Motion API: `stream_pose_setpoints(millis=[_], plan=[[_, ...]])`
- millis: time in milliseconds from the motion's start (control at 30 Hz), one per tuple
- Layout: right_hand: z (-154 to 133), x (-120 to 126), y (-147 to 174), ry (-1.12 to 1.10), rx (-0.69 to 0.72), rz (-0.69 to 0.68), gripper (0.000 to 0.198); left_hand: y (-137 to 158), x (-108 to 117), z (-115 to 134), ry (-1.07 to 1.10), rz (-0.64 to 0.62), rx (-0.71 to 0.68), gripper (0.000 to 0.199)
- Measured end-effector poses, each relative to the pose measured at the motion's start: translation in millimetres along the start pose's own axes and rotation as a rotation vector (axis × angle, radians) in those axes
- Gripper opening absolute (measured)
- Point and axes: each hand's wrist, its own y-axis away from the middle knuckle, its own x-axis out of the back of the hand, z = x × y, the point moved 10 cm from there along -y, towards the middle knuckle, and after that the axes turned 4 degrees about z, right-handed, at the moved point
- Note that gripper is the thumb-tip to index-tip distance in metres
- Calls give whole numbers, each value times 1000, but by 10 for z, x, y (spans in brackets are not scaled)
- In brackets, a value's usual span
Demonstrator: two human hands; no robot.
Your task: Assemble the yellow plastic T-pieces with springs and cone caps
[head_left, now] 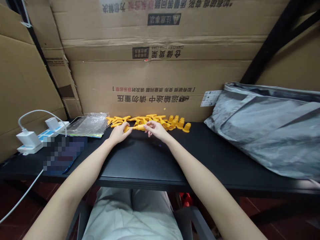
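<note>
Above the black table, my left hand [120, 133] is closed round the left end of a yellow plastic part [139, 127]. This part has a thin neck on its left and a thicker, ribbed-looking body on its right. The fingers of my right hand [155, 130] pinch its right end; the fingertips partly hide it. Just behind my hands lies a row of loose yellow branched pieces [120, 119]. Several yellow cup-shaped pieces [186, 127] with flared rims stand or lie to the right of my right hand.
A clear plastic bag [86, 125] lies left of the pieces. Further left are a white power strip [43, 136] with chargers and a dark, pixelated flat object [66, 156]. A large grey fabric bag [270, 130] fills the right side. Cardboard [160, 73] walls the back.
</note>
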Motion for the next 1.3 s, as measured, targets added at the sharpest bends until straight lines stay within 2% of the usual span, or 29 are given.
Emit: stream_pose_setpoints(millis=[433,600,700,800,900,1000,1133,1300], plan=[[-20,11,35,-94,-14,21,39,0,31,43,-43,23,-18,29],[102,70,-17,-268,-47,84,48,9,24,25,-1,11,24,42],[164,226,-87,-396,-30,166,53,6,22,18,56,13,40,54],[155,578,-133,-421,84,354,55,1,2,-3,88,6,48,54],[65,982,-48,-222,266,612,50,-1,-29,-31,101,-8,59,51],[-34,1125,68,145,380,744,40,0,-60,-53,108,-30,77,50],[-94,968,114,532,476,705,30,2,-83,-62,107,-47,88,49],[-81,702,38,706,469,577,35,6,-101,-71,91,-58,87,49]])
